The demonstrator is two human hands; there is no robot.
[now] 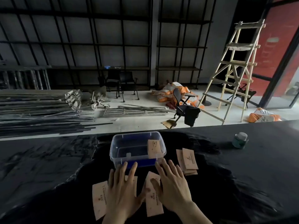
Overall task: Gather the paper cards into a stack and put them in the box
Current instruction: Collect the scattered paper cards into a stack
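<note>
Two flat, spread hands, left hand (120,192) and right hand (172,188), press cards (153,206); one box (137,149).

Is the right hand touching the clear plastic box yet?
Cannot tell. In the head view the right hand lies flat on a tan paper card, its fingertips reaching the near wall of the clear plastic box; no gap or contact shows plainly.
</note>
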